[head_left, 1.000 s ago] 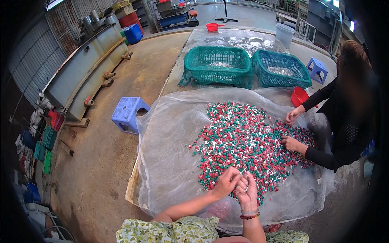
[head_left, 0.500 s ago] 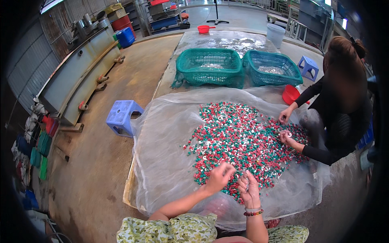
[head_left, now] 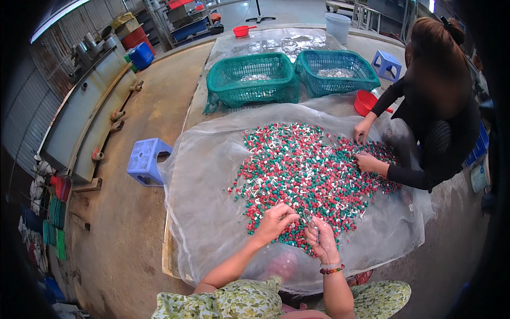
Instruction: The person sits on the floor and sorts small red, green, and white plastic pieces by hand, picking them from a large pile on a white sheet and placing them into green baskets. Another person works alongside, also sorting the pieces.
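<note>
A wide pile of small red, green and white pellets (head_left: 297,175) lies on a sheer mesh sheet (head_left: 212,159). Curved whitish hook-like pieces are scattered through it. Over the near edge of the pile, my right hand (head_left: 323,243) is closed around a few slim shiny metal pieces (head_left: 314,228), whose exact kind I cannot make out. Beside it, my left hand (head_left: 273,223) has thumb and fingers pinched together, pointing at the right hand; anything between them is too small to see.
A co-worker in black (head_left: 441,106) crouches at the right, both hands in the pile. Beyond it stand a green basket (head_left: 249,95) and a teal basket (head_left: 340,87). A red dipper (head_left: 365,102) lies near the co-worker. Left of the sheet stands a blue stool (head_left: 146,159); farther left, a metal trough (head_left: 79,122).
The view has shifted, so the scene sits a little higher and to the left. My hands stay close together over the pile. The co-worker's hands have moved slightly among the pellets.
</note>
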Demonstrator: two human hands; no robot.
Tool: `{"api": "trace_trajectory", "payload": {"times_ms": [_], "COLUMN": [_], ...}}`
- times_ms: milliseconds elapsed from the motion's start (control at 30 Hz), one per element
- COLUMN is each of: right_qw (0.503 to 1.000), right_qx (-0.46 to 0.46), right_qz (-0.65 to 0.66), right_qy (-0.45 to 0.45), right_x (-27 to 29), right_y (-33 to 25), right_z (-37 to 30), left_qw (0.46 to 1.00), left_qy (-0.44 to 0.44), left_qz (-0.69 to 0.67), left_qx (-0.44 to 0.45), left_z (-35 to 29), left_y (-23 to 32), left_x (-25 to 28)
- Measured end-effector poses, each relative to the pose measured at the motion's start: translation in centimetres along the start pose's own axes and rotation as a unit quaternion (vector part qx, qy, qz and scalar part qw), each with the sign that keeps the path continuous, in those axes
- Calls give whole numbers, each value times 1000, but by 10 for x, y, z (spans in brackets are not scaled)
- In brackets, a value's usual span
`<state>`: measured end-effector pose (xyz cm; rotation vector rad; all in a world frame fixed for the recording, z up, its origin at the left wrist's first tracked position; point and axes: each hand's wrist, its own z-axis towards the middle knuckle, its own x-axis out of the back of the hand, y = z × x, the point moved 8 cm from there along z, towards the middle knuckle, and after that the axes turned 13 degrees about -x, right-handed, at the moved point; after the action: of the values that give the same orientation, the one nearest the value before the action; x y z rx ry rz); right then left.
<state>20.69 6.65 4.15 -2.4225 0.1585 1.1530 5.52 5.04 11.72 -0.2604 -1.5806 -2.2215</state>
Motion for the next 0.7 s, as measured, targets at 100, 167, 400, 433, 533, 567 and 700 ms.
{"api": "trace_trajectory", "payload": {"times_ms": [100, 167, 400, 433, 533, 567, 700], "right_qw": [999, 1000, 997, 996, 993, 992, 993], "right_qx": [-10, -17, -41, -46, -56, -59, -21], "right_qz": [22, 1, -59, -73, -105, -114, -112], "right_qy": [23, 7, -17, -22, -16, -11, 20], "right_x": [11, -4, -6, -7, 1, 4, 6], "right_y": [6, 13, 11, 11, 8, 8, 5], "right_z": [7, 6, 7, 5, 6, 7, -6], "left_qw": [999, 998, 974, 977, 982, 975, 985], "left_qy": [-21, -51, -114, -140, -69, -68, -118], "left_qz": [-41, -35, -139, -104, -127, -138, -79], "left_qx": [1, 8, 136, 126, 120, 160, 94], "left_z": [-3, -4, -11, -14, -10, -12, -8], "left_y": [4, 5, -32, -31, -26, -32, -10], "left_x": [-11, -13, -14, -19, -5, -4, -19]}}
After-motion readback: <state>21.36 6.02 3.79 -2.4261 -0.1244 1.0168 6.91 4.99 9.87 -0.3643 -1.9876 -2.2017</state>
